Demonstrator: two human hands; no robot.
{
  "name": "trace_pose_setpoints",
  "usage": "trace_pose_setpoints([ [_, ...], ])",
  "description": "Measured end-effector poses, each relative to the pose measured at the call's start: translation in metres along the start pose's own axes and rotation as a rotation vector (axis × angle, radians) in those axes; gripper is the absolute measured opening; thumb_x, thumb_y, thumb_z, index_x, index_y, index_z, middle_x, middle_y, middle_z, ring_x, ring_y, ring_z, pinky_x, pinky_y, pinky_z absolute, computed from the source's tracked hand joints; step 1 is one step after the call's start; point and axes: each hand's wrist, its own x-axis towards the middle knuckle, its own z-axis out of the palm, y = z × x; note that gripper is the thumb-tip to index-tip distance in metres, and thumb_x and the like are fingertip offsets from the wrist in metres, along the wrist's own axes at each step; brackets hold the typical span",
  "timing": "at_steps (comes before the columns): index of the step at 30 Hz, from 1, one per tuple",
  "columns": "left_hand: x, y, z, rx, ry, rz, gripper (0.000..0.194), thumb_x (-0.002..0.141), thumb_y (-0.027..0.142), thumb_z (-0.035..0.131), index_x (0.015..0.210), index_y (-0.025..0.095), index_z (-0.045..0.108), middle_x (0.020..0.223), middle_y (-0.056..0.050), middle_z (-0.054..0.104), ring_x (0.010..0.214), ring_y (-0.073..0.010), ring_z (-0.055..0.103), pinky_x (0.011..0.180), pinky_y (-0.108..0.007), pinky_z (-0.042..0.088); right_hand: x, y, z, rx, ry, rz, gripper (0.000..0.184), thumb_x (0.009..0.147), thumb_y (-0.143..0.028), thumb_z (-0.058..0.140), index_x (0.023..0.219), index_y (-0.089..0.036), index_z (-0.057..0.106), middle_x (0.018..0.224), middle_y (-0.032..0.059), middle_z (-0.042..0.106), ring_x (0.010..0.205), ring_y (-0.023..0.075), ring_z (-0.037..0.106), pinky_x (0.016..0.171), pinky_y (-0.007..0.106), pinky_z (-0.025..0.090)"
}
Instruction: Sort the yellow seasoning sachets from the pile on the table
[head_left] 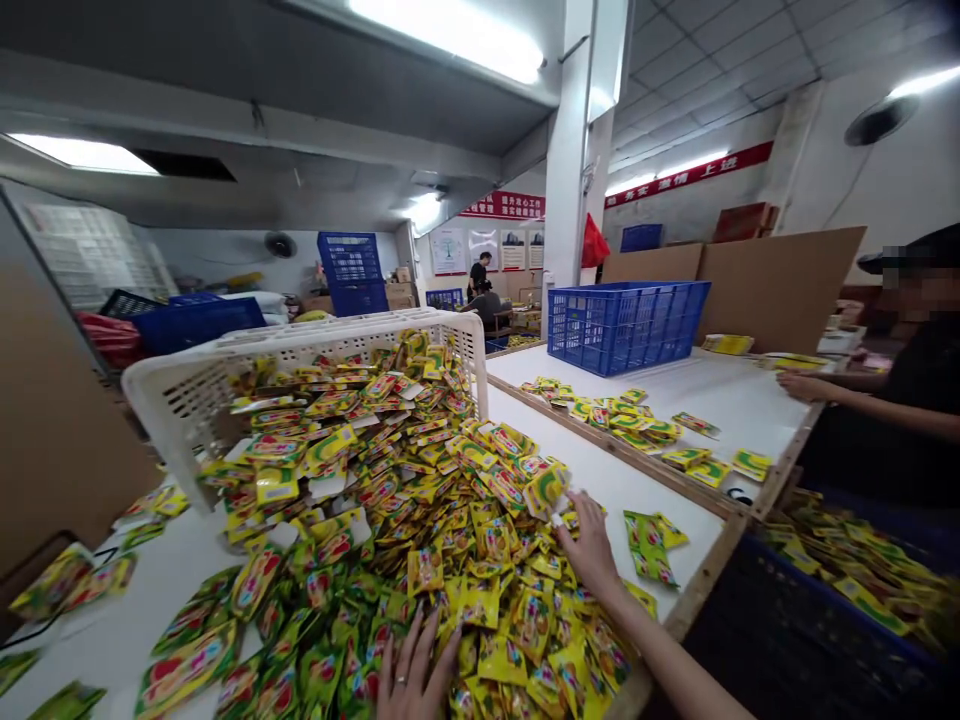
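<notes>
— Where were the hands when you looked?

— Both were on the heap of packets (420, 520), the yellow and green sachets that spilled out of the tipped white basket (315, 375) onto the desk (622, 480). My left hand (415, 672) lay flat on the near end of the heap, fingers spread, closed on nothing. My right hand (589, 545) rested palm down at the heap's right edge, fingers loosely extended over a few packets; I could not tell whether any were pinched under it.

— How did you judge the packets would handle?

— Light, I thought, and soft: thin foil-like pouches, glossy, so likely slippery against one another. They lay loose and overlapping, so a push would probably have slid many at once. To lift one I would have taken it by a flat sealed edge, between thumb and finger, rather than squeezing the middle.

— Anything else near the heap?

— Beyond the heap to the right, past a wooden strip (615, 450), more packets were scattered near a blue crate (626, 325). Another person's hand (799, 385) rested on that far side, well apart from mine.
</notes>
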Motion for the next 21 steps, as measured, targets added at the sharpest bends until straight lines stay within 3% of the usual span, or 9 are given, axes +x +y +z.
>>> trace_pose_setpoints([
  [3,-0.015,0.0,-0.009,-0.016,0.021,0.129,0.052,0.074,0.05,0.056,0.122,0.033,0.046,0.129,-0.008,0.047,0.119,-0.0325,0.04,0.097,-0.055,0.034,-0.022,-0.032,-0.003,0.125,-0.162,-0.305,0.047,0.079,-0.036,0.042,0.124,-0.023,0.042,0.13,0.0061,0.045,0.124,0.0247,0.033,0.105,0.04,0.025],
  [5,-0.025,-0.002,-0.025,-0.051,0.022,0.163,0.048,0.075,0.049,0.056,0.119,0.032,0.048,0.128,-0.007,0.048,0.119,-0.0302,0.041,0.097,-0.051,0.037,-0.032,-0.049,0.003,0.185,-0.269,-0.415,0.053,0.071,-0.038,0.052,0.122,-0.024,0.046,0.125,0.0071,0.051,0.117,0.0266,0.041,0.101,0.039,0.031],
  [7,-0.029,-0.009,-0.046,-0.12,0.015,0.125,0.035,0.082,0.037,0.049,0.117,0.031,0.049,0.128,-0.005,0.048,0.12,-0.0261,0.04,0.098,-0.045,0.038,-0.033,-0.057,0.012,0.226,-0.322,-0.429,0.045,0.07,-0.033,0.052,0.113,-0.021,0.054,0.116,0.0102,0.057,0.109,0.0286,0.048,0.095,0.042,0.036],
  [9,-0.025,-0.023,-0.068,-0.216,0.005,-0.001,0.03,0.086,0.028,0.038,0.114,0.03,0.049,0.126,-0.005,0.048,0.118,-0.0216,0.041,0.097,-0.04,0.039,-0.029,-0.058,0.018,0.267,-0.331,-0.394,0.032,0.073,-0.029,0.046,0.099,-0.019,0.062,0.103,0.0127,0.062,0.1,0.0297,0.053,0.089,0.044,0.039],
  [12,-0.004,-0.052,-0.087,-0.303,0.002,-0.234,0.031,0.088,0.031,0.031,0.112,0.025,0.05,0.117,-0.009,0.05,0.113,-0.0229,0.044,0.094,-0.041,0.04,-0.016,-0.056,0.018,0.361,-0.289,-0.311,0.026,0.076,-0.031,0.04,0.088,-0.018,0.06,0.092,0.0136,0.061,0.09,0.0304,0.055,0.082,0.046,0.04],
  [14,0.016,-0.07,-0.085,-0.302,0.01,-0.313,0.033,0.086,0.037,0.036,0.111,0.022,0.052,0.118,-0.013,0.048,0.116,-0.0295,0.039,0.095,-0.05,0.036,-0.009,-0.06,0.015,0.46,-0.257,-0.254,0.024,0.077,-0.036,0.039,0.083,-0.019,0.055,0.083,0.011,0.059,0.083,0.0287,0.054,0.077,0.045,0.041],
  [17,0.043,-0.084,-0.07,-0.322,0.004,-0.302,0.029,0.073,0.04,0.059,0.095,0.021,0.061,0.135,-0.012,0.034,0.129,-0.0371,0.016,0.101,-0.06,0.017,-0.004,-0.078,0.016,0.669,-0.316,-0.197,0.026,0.078,-0.046,0.037,0.072,-0.022,0.044,0.062,0.0006,0.046,0.062,0.0211,0.052,0.06,0.036,0.044],
  [19,0.052,-0.086,-0.062,-0.369,0.008,-0.274,0.015,0.068,0.035,0.066,0.076,0.022,0.063,0.14,-0.005,0.029,0.131,-0.0346,0.007,0.104,-0.057,0.009,-0.004,-0.095,0.02,0.815,-0.418,-0.176,0.032,0.074,-0.053,0.04,0.065,-0.022,0.038,0.055,-0.0039,0.037,0.052,0.016,0.047,0.052,0.031,0.043],
  [21,0.055,-0.084,-0.061,-0.443,0.04,-0.269,0.011,0.073,0.031,0.061,0.067,0.022,0.06,0.136,-0.003,0.037,0.131,-0.0309,0.012,0.105,-0.054,0.012,-0.005,-0.111,0.024,0.931,-0.521,-0.17,0.036,0.069,-0.055,0.048,0.061,-0.021,0.038,0.055,-0.0048,0.036,0.049,0.0127,0.043,0.05,0.028,0.041],
])
